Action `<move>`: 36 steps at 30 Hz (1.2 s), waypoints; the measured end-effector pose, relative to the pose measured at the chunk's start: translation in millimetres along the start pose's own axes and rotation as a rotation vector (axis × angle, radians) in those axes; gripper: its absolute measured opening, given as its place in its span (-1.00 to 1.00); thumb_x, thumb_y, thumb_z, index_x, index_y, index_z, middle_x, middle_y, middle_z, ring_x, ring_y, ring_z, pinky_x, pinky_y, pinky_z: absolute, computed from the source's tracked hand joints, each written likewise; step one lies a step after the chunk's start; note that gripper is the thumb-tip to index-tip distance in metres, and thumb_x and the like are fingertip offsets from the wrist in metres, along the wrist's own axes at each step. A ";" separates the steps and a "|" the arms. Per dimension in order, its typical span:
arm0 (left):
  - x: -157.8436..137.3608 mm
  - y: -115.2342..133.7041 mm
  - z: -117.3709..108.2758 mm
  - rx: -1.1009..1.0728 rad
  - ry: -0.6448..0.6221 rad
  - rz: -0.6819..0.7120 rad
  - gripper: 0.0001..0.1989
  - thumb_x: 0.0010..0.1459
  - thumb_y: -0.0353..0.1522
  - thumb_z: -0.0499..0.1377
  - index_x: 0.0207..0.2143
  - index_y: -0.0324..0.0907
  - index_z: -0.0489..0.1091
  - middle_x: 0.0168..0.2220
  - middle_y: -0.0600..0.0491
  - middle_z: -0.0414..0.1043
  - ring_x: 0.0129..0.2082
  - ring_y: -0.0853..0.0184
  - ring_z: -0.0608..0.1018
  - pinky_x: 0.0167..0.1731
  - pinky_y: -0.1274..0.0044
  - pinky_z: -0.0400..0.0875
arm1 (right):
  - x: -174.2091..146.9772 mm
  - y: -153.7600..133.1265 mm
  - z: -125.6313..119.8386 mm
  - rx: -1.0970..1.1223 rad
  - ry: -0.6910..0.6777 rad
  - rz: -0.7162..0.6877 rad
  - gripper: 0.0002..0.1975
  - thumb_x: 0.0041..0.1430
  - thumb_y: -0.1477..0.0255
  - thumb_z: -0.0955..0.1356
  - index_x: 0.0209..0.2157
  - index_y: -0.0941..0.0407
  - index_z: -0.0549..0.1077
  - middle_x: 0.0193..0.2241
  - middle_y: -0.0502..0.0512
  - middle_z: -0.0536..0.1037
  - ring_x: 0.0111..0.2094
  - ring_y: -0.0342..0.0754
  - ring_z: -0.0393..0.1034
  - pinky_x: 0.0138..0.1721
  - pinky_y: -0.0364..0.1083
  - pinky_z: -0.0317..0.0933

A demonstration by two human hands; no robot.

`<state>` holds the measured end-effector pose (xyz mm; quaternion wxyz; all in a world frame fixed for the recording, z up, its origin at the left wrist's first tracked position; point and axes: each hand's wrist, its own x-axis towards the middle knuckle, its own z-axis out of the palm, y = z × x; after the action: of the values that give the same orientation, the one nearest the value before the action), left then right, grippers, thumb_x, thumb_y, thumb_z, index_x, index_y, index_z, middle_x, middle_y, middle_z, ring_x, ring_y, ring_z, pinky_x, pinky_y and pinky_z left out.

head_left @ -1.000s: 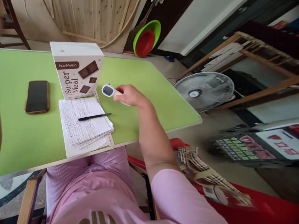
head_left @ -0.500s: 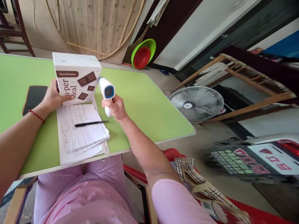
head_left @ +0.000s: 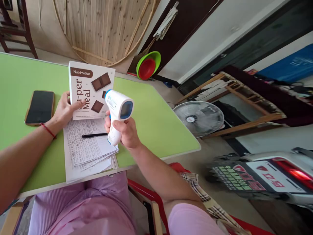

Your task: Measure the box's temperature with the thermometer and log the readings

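Observation:
My left hand (head_left: 67,109) grips the lower left edge of a white NutriMotion box (head_left: 80,86), its thumb across the printed front. The box stands upright at the far end of handwritten papers (head_left: 85,150). In my right hand (head_left: 126,130) is a white and blue infrared thermometer (head_left: 118,111), held by its handle, with its small screen facing me and its nose toward the box front. The thermometer covers part of the box's lower right. A black pen (head_left: 94,135) lies on the papers, its right end hidden behind the thermometer handle.
A phone (head_left: 40,107) lies on the green table (head_left: 156,127), left of my left hand. Beyond the table's right edge stand a fan (head_left: 198,119) and a scooter (head_left: 276,176). Green and red basins (head_left: 148,67) lean by the far wall.
The thermometer has come nearer to me and turned, so its side shows and its nose points left at the box. The box has turned its front more toward me and shifted right.

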<state>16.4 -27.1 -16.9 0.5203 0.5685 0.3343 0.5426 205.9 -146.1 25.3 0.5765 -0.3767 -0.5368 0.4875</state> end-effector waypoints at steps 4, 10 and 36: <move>-2.1 -2.4 -3.6 0.092 0.024 -0.023 -0.33 -0.12 -0.09 0.47 -0.04 -0.20 0.32 -0.08 -0.11 0.51 -0.01 -0.09 0.52 -0.04 0.11 0.48 | 6.8 15.2 -8.4 -0.015 -0.034 0.053 -0.57 -0.08 0.11 0.47 -0.24 0.06 0.44 -0.53 -0.10 0.40 -0.54 -0.18 0.27 -0.46 -0.08 0.24; -11.9 11.6 -4.0 0.119 -0.129 -0.026 -0.25 -0.08 -0.07 0.45 0.06 -0.21 0.27 0.06 -0.19 0.43 0.05 -0.06 0.49 0.00 0.15 0.47 | -4.8 42.3 -20.6 0.083 -0.048 0.177 -0.56 -0.01 0.10 0.45 -0.18 0.08 0.43 -0.54 -0.06 0.41 -0.56 -0.14 0.28 -0.51 -0.08 0.21; -17.9 20.0 -8.4 0.158 -0.128 -0.227 -0.32 -0.18 -0.16 0.50 -0.02 -0.13 0.38 -0.10 -0.02 0.55 -0.11 -0.10 0.58 -0.22 0.18 0.58 | -19.0 40.9 -5.2 0.048 -0.044 0.515 -0.61 -0.17 0.17 0.55 -0.37 0.07 0.44 -0.47 0.00 0.46 -0.45 -0.10 0.32 -0.40 -0.03 0.32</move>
<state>1.3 -46.8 -3.7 0.5521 0.5996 0.4042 0.4150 205.5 -154.1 -19.4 0.4303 -0.4765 -0.4239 0.6388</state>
